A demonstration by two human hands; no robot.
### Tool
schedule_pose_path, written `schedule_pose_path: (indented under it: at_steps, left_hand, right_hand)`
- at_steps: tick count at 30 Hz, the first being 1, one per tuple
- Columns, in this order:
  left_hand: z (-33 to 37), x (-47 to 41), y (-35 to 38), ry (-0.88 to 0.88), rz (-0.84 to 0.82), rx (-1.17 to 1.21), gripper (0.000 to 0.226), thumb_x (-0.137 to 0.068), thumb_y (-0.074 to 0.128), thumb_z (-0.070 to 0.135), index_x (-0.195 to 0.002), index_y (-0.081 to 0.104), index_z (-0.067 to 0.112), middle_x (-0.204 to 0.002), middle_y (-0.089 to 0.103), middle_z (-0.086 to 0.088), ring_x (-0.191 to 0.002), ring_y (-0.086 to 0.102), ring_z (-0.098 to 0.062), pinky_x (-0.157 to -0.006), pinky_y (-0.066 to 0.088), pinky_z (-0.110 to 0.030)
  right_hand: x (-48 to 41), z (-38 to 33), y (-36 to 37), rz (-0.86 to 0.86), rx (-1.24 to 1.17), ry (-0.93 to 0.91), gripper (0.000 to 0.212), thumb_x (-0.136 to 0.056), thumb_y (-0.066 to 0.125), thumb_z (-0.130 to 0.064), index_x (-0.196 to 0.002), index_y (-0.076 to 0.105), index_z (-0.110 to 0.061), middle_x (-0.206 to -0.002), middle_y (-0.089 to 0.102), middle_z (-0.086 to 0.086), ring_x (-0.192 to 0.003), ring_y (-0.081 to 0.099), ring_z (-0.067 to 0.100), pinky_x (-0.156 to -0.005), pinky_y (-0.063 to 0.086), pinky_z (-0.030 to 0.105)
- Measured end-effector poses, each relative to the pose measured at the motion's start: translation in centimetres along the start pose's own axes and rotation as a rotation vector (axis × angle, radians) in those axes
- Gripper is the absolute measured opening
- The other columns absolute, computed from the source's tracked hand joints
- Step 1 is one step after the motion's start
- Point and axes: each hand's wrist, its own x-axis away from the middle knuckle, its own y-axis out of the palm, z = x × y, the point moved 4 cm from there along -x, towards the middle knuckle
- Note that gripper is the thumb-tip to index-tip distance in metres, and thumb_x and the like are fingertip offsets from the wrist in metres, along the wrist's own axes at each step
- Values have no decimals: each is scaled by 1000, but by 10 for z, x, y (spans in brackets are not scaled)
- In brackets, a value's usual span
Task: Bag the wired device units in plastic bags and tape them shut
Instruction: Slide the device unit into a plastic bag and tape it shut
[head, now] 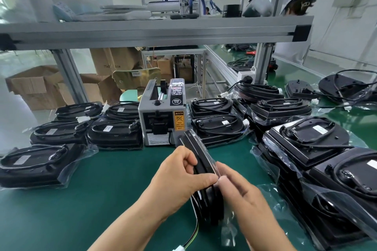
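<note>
Head view. The device unit (pixel 201 161) stands on edge at centre frame, lifted just off the green table (pixel 102 210), its far end pointing toward 12 o'clock. The clear plastic bag (pixel 228 228) already covers the far end; loose film hangs at the near end, toward 5 o'clock.

- The left hand (pixel 179 181) is clamped on the unit's upper edge, fingers curled over it and thumb along the top.
- The right hand (pixel 246 201) meets it from 4 o'clock, thumb and fingers apparently pinching bag film against the same edge (motion blur, so contact is not certain).
- A wire (pixel 193 234) trails out below toward 6 o'clock and ends in a white plug (pixel 179 249), outside the bag as far as I can tell.
- No tape is visible on either hand.

The tape dispenser (pixel 161 120) sits just beyond the unit at 12 o'clock; whether a strip waits at its mouth I cannot tell.

Progress, as a judgement:
- The bagged units (pixel 114 134) laid out from 9 to 11 o'clock look finished.
- The stack (pixel 306 138) from 1 to 4 o'clock is in film too; I cannot tell whether it is sealed.
- The bare-looking units (pixel 346 87) at 2 o'clock appear still to do.
- For this one, tucking the wire, folding the mouth and taping remain.
</note>
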Motion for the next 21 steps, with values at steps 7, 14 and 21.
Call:
schedule_pose_path:
  at_steps: [7, 14, 21]
  left_hand:
    - [-2, -3, 1, -44, -29, -33, 49, -42, 77, 61, -76, 50, 38, -59, 46, 22, -54, 39, 1, -57, 40, -22]
    - [-2, -2, -6, -53, -93, 2, 41, -47, 79, 57, -78, 58, 41, -61, 54, 21, -54, 45, 3, -54, 41, -15]
    - [-54, -75, -60, -433, 418, 662, 13, -92, 69, 21, -81, 70, 14, -63, 62, 3, -47, 50, -5, -47, 44, -18]
  right_hand:
    - [-72, -44, 5, -124, 240, 89, 66, -90, 65, -49, -146, 48, -18, -141, 55, -12, -123, 53, -4, -105, 43, 20]
    - [-97, -28, 33, -229, 312, 190, 38, -82, 65, -45, -114, 65, -23, -105, 75, -1, -99, 69, 16, -99, 52, 45]
    - [-97, -22, 33, -264, 222, 230, 15, -97, 59, -38, -111, 63, -38, -103, 74, -19, -97, 70, 1, -91, 54, 30]
